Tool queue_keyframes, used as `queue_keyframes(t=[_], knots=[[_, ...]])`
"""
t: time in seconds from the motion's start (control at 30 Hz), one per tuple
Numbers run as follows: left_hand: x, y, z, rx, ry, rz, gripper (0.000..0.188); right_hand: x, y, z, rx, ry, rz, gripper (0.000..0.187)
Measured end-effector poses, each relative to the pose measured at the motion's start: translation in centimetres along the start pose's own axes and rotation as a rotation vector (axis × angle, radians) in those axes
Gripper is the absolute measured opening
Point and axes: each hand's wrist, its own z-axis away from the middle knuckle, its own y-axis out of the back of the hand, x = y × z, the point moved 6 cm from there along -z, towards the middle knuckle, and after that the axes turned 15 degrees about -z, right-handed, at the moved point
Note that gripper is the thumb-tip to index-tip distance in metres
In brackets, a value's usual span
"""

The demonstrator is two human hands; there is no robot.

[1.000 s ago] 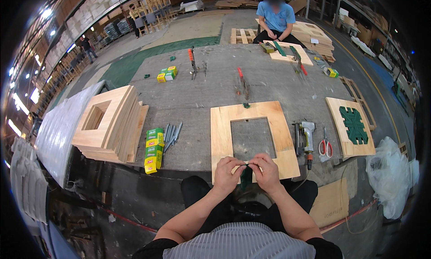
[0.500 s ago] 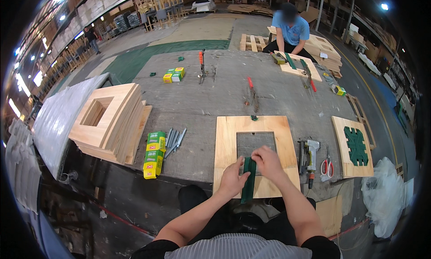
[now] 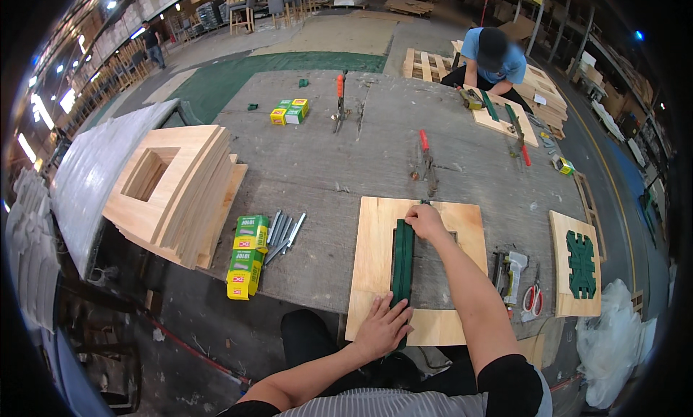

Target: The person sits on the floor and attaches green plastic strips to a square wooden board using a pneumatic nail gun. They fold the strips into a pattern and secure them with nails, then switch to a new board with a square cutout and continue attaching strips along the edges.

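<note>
Left-side glare, dark corners, fisheye distortion

Black short sleeves (image 3: 511, 385), grey striped top (image 3: 382, 404), black trousers (image 3: 307, 335)

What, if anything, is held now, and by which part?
Green webbing strap: left hand lies over its near part; right hand is at its far end, pinching or pressing unclear.

Part of the green strap (image 3: 403, 262) is covered by the left grip (image 3: 382, 327), and part of the wooden frame (image 3: 372, 272) is hidden beneath the right forearm (image 3: 469, 290). The striped shirt (image 3: 382, 404) is cut off by the lower edge.
</note>
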Motion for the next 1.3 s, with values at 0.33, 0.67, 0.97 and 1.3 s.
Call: queue_keyframes(t=[0.33, 0.67, 0.97, 1.3], knots=[[0.1, -0.1, -0.1, -0.036, -0.047, 0.042, 0.048, 0.0, -0.1, -0.2, 0.026, -0.026, -0.099, 0.015], [-0.6, -0.3, -1.8, -0.071, -0.156, 0.151, 0.047, 0.5, 0.0, -0.8, -0.014, -0.051, -0.136, 0.016], [-3.5, -1.0, -5.1, -0.066, -0.104, 0.097, 0.043, 1.0, 0.1, -0.5, 0.019, -0.021, -0.125, 0.015], [-11.9, -2.5, -15.6, 0.035, 0.086, -0.253, 0.050, 0.3, -0.5, -1.4, 0.025, 0.005, -0.105, 0.019]])
